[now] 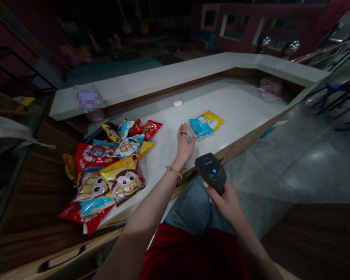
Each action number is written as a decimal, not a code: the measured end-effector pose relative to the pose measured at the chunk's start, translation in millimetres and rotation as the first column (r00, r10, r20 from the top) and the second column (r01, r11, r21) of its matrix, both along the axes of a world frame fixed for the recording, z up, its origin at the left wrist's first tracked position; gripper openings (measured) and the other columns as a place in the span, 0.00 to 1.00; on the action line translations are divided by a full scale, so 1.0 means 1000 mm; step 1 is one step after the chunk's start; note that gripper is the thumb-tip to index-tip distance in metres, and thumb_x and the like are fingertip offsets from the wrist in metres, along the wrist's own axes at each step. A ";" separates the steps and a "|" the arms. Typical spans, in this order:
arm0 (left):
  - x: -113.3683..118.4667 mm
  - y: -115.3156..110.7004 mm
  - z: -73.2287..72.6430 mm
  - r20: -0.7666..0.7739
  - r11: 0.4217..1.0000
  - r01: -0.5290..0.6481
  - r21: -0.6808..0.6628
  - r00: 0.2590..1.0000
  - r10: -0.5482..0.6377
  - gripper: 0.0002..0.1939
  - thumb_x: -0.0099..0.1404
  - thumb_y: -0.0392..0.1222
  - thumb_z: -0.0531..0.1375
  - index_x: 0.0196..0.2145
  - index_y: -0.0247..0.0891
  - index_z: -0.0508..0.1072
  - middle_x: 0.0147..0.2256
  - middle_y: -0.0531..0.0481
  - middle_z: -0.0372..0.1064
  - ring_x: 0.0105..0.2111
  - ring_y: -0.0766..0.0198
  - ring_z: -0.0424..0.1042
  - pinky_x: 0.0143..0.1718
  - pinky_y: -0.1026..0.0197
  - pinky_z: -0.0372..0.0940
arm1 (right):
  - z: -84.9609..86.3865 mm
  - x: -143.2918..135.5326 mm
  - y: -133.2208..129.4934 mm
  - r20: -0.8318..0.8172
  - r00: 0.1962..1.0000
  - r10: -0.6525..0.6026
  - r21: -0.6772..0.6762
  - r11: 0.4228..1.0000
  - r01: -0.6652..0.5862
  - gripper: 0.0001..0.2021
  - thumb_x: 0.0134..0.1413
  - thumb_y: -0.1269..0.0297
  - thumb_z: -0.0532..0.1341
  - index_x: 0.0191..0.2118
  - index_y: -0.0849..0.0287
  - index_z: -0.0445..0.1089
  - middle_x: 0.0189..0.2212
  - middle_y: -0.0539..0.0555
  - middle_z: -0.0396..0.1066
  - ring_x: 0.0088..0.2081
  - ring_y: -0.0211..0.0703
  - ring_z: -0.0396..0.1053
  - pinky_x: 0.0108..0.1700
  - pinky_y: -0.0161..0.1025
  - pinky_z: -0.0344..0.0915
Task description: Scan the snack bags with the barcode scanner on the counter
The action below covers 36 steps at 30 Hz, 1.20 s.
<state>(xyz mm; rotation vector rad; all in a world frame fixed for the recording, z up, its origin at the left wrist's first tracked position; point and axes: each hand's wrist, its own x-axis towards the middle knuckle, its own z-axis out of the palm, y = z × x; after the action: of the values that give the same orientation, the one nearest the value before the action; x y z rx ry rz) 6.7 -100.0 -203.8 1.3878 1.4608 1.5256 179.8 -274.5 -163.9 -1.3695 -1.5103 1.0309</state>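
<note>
My right hand [226, 200] is wrapped round the handle of a black barcode scanner [210, 169], which shows a lit blue dot on top. My left hand [186, 144] hovers over or rests on the white counter, fingers stretched out and holding nothing; contact with the counter is hard to judge. Just beyond its fingertips lies a blue and yellow snack bag [202, 126], possibly two overlapping bags. To the left is a heap of snack bags, among them a yellow bag [124, 181] with a cartoon face and a red bag [93, 155].
A white counter [163, 144] with a raised ledge [169, 74] runs along the back. A small white oval object [177, 104] sits near the ledge. A pink-and-white plastic bag [270, 90] lies at the far right end. Drawers line the counter's front edge, close to my legs.
</note>
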 end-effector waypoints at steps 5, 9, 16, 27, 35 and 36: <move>-0.044 -0.127 0.019 -0.514 0.985 0.009 0.172 0.854 0.082 0.33 0.74 0.37 0.59 0.74 0.44 0.63 0.76 0.39 0.55 0.77 0.47 0.52 0.79 0.35 0.46 | -0.002 -0.007 -0.005 0.003 0.999 0.041 0.008 0.999 -0.041 0.10 0.58 0.53 0.66 0.38 0.54 0.75 0.25 0.53 0.76 0.33 0.56 0.79 0.35 0.44 0.73; -0.088 -0.206 0.031 -0.774 0.976 -0.169 0.136 0.598 0.211 0.34 0.72 0.34 0.61 0.73 0.49 0.66 0.75 0.41 0.60 0.77 0.43 0.53 0.79 0.28 0.40 | -0.006 -0.007 -0.007 -0.005 0.997 0.082 -0.014 0.997 -0.082 0.14 0.57 0.51 0.67 0.41 0.55 0.78 0.24 0.52 0.77 0.29 0.55 0.77 0.30 0.43 0.71; -0.152 -0.261 0.042 -0.921 0.958 -0.287 -0.026 0.380 0.089 0.42 0.65 0.31 0.63 0.74 0.56 0.67 0.77 0.45 0.56 0.79 0.34 0.45 0.76 0.19 0.37 | -0.009 -0.006 -0.012 -0.042 0.995 0.092 -0.095 0.991 -0.095 0.14 0.59 0.50 0.68 0.41 0.56 0.79 0.20 0.49 0.74 0.20 0.49 0.73 0.26 0.42 0.69; -0.141 -0.254 0.052 -0.835 0.949 -0.281 0.145 0.480 0.269 0.32 0.73 0.32 0.57 0.70 0.55 0.71 0.69 0.44 0.70 0.69 0.44 0.68 0.78 0.26 0.38 | 0.001 0.005 -0.014 -0.030 0.999 0.042 -0.071 0.996 -0.044 0.12 0.59 0.51 0.68 0.37 0.55 0.77 0.20 0.48 0.72 0.21 0.46 0.71 0.27 0.40 0.67; -0.097 -0.192 0.041 -0.107 0.958 -0.275 0.076 0.953 0.282 0.19 0.71 0.48 0.66 0.58 0.44 0.80 0.56 0.42 0.78 0.60 0.48 0.75 0.67 0.48 0.66 | 0.008 0.003 -0.012 -0.013 1.000 0.015 -0.038 0.999 -0.016 0.12 0.61 0.51 0.66 0.35 0.53 0.75 0.18 0.46 0.70 0.20 0.46 0.71 0.27 0.39 0.66; -0.093 -0.180 0.034 0.050 0.965 -0.262 0.009 0.964 0.261 0.20 0.69 0.50 0.70 0.55 0.42 0.80 0.54 0.41 0.79 0.58 0.48 0.76 0.66 0.49 0.67 | 0.006 0.001 -0.013 -0.013 1.000 0.017 -0.040 0.999 -0.017 0.12 0.61 0.51 0.66 0.35 0.53 0.75 0.18 0.46 0.70 0.20 0.46 0.71 0.27 0.39 0.66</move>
<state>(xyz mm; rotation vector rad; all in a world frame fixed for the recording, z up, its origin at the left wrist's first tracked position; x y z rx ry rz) -86.6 -279.8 -169.3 1.1939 1.6573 1.7224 180.7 -287.5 -157.5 -1.3774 -1.5013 1.0840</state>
